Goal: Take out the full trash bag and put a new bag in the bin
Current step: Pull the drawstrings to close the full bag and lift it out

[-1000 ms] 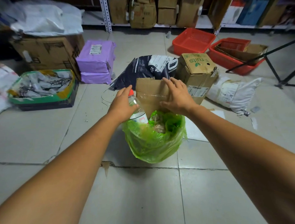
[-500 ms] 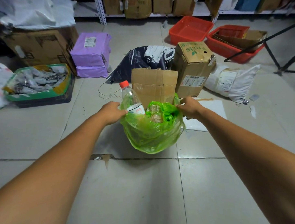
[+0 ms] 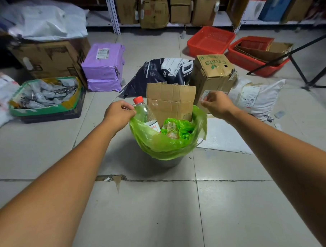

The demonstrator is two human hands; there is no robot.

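Observation:
A full green trash bag [image 3: 165,147] sits in a grey bin [image 3: 167,162] on the tiled floor at the centre. Out of the bag stick a clear bottle with a red cap [image 3: 142,110], a flattened cardboard box [image 3: 169,100] and a small knotted green bag of scraps [image 3: 175,127]. My left hand [image 3: 118,112] grips the bag's left rim beside the bottle. My right hand [image 3: 216,104] has its fingers curled at the raised right rim, pinching the thin film there. The bag's rim is pulled up off the bin's edge.
Behind the bin lie a dark printed sack [image 3: 162,73], a "Fruits" carton [image 3: 213,72] and a white parcel [image 3: 256,97]. Purple parcels [image 3: 102,68] and a green-rimmed tray of packets [image 3: 45,96] are on the left, red crates [image 3: 211,40] and a black stand leg [image 3: 298,69] on the right.
Both hands left the bottle and cardboard, took hold of the bag's rim at either side and pulled it upward. The grey bin now shows under the bag.

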